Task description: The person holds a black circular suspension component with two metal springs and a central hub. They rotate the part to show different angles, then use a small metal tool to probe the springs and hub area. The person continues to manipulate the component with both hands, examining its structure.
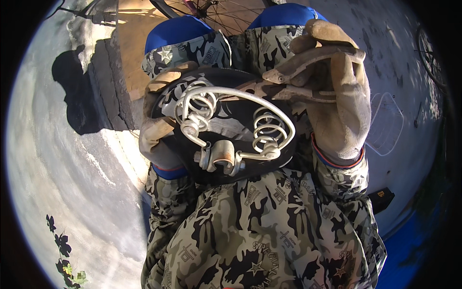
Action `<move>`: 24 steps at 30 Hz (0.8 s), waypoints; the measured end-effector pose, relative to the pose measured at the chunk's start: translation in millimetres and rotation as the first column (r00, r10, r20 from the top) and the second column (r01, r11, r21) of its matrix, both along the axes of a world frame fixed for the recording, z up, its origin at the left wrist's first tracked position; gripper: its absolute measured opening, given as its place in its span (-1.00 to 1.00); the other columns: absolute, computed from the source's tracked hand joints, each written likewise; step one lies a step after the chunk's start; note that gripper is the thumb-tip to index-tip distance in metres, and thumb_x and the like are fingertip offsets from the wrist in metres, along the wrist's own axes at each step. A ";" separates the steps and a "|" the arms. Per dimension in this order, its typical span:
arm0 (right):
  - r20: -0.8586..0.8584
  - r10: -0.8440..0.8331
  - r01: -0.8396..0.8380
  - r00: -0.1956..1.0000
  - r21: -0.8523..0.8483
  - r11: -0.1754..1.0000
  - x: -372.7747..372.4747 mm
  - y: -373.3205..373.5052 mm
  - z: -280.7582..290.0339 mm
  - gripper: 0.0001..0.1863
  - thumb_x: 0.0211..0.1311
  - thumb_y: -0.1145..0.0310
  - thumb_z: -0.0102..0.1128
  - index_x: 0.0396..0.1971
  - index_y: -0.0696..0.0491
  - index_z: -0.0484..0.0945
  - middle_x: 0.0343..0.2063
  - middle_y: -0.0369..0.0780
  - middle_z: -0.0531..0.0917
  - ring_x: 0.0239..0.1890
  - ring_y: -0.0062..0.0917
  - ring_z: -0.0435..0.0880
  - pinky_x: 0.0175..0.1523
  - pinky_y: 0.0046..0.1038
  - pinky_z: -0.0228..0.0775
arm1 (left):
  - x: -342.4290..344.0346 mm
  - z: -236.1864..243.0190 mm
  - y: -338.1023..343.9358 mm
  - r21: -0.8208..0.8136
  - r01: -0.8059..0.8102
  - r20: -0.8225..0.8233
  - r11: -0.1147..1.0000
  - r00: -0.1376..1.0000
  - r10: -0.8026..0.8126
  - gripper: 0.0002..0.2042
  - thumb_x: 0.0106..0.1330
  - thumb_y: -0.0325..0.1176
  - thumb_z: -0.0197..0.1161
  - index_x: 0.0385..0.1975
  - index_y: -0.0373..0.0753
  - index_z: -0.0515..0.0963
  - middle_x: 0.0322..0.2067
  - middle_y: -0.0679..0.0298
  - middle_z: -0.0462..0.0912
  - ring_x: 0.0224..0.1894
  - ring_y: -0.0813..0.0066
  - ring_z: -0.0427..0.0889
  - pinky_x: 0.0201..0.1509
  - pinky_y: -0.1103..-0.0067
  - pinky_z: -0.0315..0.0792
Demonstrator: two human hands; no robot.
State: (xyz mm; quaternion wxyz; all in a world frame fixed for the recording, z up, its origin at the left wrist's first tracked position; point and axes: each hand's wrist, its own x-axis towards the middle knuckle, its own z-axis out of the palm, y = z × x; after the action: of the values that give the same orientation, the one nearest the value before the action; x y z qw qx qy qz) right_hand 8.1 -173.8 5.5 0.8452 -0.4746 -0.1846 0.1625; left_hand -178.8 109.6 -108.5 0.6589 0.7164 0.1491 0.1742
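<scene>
Upside down over my lap lies a black bicycle saddle (211, 176), its underside facing me. Two pale coil springs (199, 105) and a curved wire rail sit on it, joined to a seat clamp (223, 152) with brownish rust and bolts on its sides. My gloved left hand (158, 132) grips the saddle's left edge, thumb and fingers curled around it. My gloved right hand (340, 103) is closed around the handles of worn, rusty pliers (301, 77). The pliers' jaws reach left over the saddle, behind the wire rail; whether they bite on anything is unclear.
Beyond my knees is part of a bicycle wheel (207, 9) with spokes, above a brown board (132, 53). A white wire basket (386, 123) lies on the ground to the right, near a small black box (381, 200). Another wheel (426, 55) shows at the far right.
</scene>
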 end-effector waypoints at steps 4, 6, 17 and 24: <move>-0.119 0.018 -0.026 0.993 -0.059 0.998 0.0 -4.9 -2.5 -0.36 0.56 0.04 0.07 0.34 0.26 0.28 0.08 0.11 0.61 -0.01 -0.21 0.77 -0.03 -0.24 0.80 | -0.9 -0.2 5.6 -0.104 0.016 -0.012 0.994 1.000 -0.018 -0.82 0.42 -0.49 0.11 -0.16 -0.51 0.52 -0.31 0.05 0.66 -0.37 0.38 0.68 -0.26 0.54 0.62; -0.133 0.012 -0.024 0.991 -0.089 0.996 -1.4 -2.4 -1.8 -0.32 0.56 0.01 0.06 0.37 0.26 0.24 0.11 0.12 0.59 0.00 -0.21 0.76 -0.04 -0.24 0.80 | -6.2 -0.6 1.9 -0.021 -0.050 -0.007 0.999 0.999 0.050 -0.82 0.42 -0.51 0.11 -0.14 -0.52 0.53 -0.29 0.05 0.67 -0.36 0.38 0.68 -0.24 0.54 0.63; -0.112 0.222 -0.197 0.969 0.199 0.960 -2.2 16.6 -3.8 -0.08 0.46 -0.23 0.02 0.46 0.27 0.15 0.22 0.22 0.48 -0.12 -0.40 0.65 -0.13 -0.41 0.68 | -23.6 -9.8 -0.1 -0.040 -0.117 -0.024 0.992 0.993 0.116 -0.78 0.45 -0.58 0.08 -0.03 -0.58 0.54 -0.18 0.01 0.70 -0.26 0.36 0.73 -0.16 0.54 0.66; -0.326 0.282 -0.264 0.902 0.098 0.960 3.5 -8.1 -14.2 -0.11 0.45 -0.14 0.05 0.43 0.34 0.18 0.17 0.21 0.52 -0.17 -0.44 0.60 -0.31 -0.54 0.54 | -27.4 -25.6 14.5 -0.303 0.020 -0.081 0.953 0.996 -0.046 -0.75 0.46 -0.62 0.06 0.04 -0.61 0.55 -0.11 -0.02 0.72 -0.19 0.35 0.75 -0.10 0.54 0.68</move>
State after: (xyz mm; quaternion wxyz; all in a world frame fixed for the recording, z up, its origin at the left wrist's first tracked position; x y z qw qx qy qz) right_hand 11.6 -181.9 -8.7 0.8451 -0.3872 -0.1061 0.3529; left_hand -206.2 124.2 -134.0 0.7563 0.6167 0.1906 0.1069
